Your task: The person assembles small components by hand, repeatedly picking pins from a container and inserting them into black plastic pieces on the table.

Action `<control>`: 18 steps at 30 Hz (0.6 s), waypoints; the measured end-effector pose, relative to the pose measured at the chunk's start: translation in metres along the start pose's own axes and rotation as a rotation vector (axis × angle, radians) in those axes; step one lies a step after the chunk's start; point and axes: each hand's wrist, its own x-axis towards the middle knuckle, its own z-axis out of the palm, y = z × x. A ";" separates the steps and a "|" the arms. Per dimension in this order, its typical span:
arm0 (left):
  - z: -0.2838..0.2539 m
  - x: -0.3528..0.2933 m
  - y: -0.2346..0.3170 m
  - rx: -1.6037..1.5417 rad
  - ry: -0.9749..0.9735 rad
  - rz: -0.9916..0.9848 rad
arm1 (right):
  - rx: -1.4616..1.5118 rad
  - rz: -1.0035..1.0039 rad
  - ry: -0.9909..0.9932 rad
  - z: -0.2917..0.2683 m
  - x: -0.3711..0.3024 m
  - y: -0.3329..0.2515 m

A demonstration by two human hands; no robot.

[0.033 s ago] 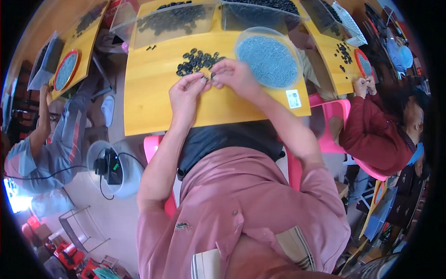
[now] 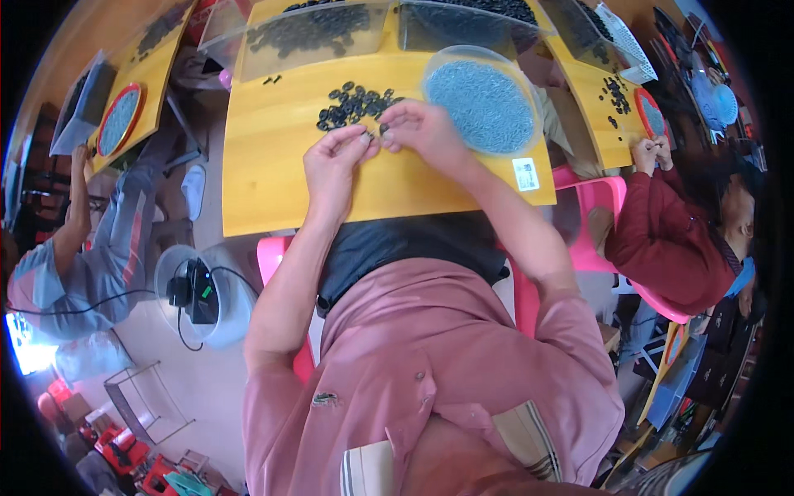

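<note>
My left hand [image 2: 335, 161] is closed in a pinch over the yellow table, its fingertips around something tiny that I cannot make out. Close beside it, my right hand [image 2: 423, 132] pinches a small black part [image 2: 384, 130], mostly covered by the fingers. The two sets of fingertips nearly meet. Just beyond them lies a loose pile of small black ring-like parts [image 2: 351, 103]. To the right of my right hand stands a round clear tub [image 2: 536, 124] filled with many thin grey-blue metal pieces [image 2: 480, 103].
Two clear bins [image 2: 318, 50] [image 2: 459, 41] of black parts line the far edge of the table [image 2: 273, 182]. A few black bits [image 2: 271, 80] lie at its far left, a white label [image 2: 525, 174] at its right. Co-workers sit at tables on both sides.
The whole view has shifted very slightly. Both hands keep their pinch near each other, with only a tiny movement of the fingertips.
</note>
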 end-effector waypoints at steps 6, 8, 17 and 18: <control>-0.002 0.001 -0.002 0.015 0.032 -0.016 | -0.012 -0.003 -0.001 -0.001 -0.002 -0.011; -0.004 0.000 -0.002 0.020 0.038 -0.029 | -0.019 -0.013 -0.008 0.000 -0.003 -0.011; -0.003 -0.001 0.000 0.057 0.023 -0.051 | -0.058 0.002 -0.022 0.000 -0.003 -0.010; -0.003 -0.001 0.000 0.057 0.025 -0.052 | -0.060 -0.001 -0.031 0.000 -0.003 -0.010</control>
